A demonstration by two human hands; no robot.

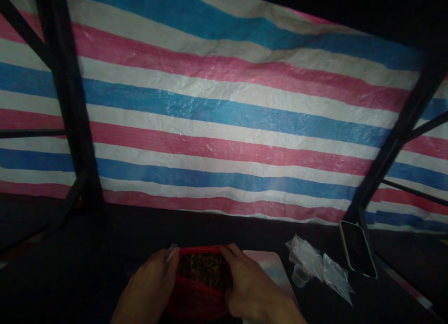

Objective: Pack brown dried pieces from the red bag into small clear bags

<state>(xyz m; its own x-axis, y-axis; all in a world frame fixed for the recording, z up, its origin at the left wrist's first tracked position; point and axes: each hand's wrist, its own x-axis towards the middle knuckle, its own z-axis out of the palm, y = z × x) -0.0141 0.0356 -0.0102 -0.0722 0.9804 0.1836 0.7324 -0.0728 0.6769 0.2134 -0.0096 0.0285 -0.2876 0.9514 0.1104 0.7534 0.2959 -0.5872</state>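
— Where's the red bag [199,293] sitting?

— On the dark counter [87,268], at the near edge, just below the striped tarp [224,123] that hangs behind it. Its mouth is open and something dark and crumbly shows inside.

— And the hands?

— The left hand [150,286] pinches the bag's left rim, with a thin pale scrap sticking up between the fingertips; I can't tell what that scrap is. The right hand [248,286] grips the bag's right rim, fingers curled over the edge.

— Anything else near the bag?

— Just right of it, under the right hand, a pale flat sheet [271,265]. Farther right, a heap of small clear plastic bags [320,265] with a little clear cup [300,276] touching them. Beyond those, a phone [357,249] lies face up beside a black frame post [392,147].
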